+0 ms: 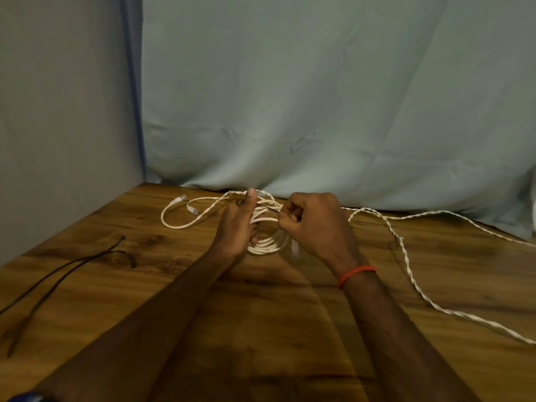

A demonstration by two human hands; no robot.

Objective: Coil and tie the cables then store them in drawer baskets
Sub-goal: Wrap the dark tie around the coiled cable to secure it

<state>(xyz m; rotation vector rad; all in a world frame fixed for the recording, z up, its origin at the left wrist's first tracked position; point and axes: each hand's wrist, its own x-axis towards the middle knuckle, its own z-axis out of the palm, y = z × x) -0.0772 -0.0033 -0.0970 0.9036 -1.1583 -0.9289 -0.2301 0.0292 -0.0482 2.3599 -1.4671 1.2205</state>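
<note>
The thin white cable (268, 245) lay in several tight loops, the left hand (236, 227) curled through them, the right hand (314, 224) fisted around one strand.

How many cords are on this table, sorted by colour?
White: 2, a flat cord, partly coiled, and a twisted cord.
Black: 2, it seems, both thin black cords.
Total: 4.

A thin white cable (265, 248) is partly wound into a small coil, held between the left hand (235, 227) and right hand (314, 224). Its loose end loops left on the wooden counter (261, 314). A twisted white cord (406, 256) trails right, and a thin black cable (95, 254) lies far left.
</note>
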